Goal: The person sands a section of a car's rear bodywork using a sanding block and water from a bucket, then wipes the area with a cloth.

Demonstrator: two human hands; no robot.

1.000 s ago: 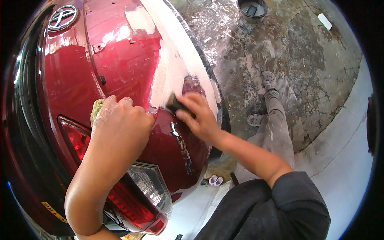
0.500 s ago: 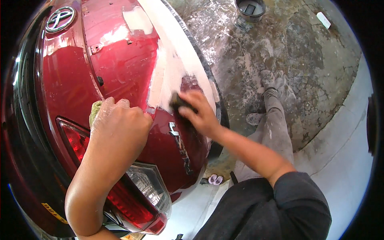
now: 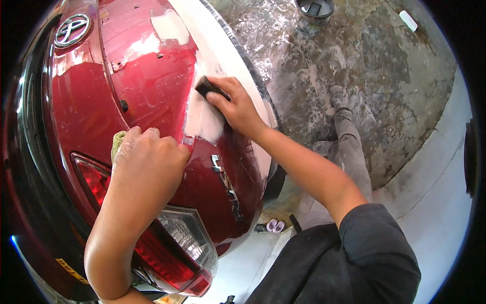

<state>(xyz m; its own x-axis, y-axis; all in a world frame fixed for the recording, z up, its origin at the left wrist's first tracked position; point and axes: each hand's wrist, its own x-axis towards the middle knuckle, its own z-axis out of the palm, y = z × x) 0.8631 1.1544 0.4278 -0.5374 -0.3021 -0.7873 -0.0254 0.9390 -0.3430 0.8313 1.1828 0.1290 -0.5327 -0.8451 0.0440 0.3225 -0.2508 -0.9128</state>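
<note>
My right hand (image 3: 231,105) grips a dark rectangular block (image 3: 205,85) against the pale filler patch (image 3: 205,122) on the red car panel (image 3: 143,86). My left hand (image 3: 147,164) is curled over a yellow-green cloth or pad (image 3: 119,139) and rests on the car, left of the filler, above the tail light (image 3: 169,253). A chrome emblem (image 3: 72,31) sits at the upper left. Chrome lettering (image 3: 223,180) runs down the panel below the filler.
A dark bucket (image 3: 313,12) of greyish water with something inside stands on the stained concrete floor (image 3: 395,86). A white object (image 3: 408,20) lies at upper right, lilac clogs (image 3: 276,226) at the bottom. My legs are at right, beside a pale curved floor edge (image 3: 425,172).
My right hand and the block have moved up and slightly left along the filler patch. My left hand keeps its grip, shifting only slightly in the picture.
</note>
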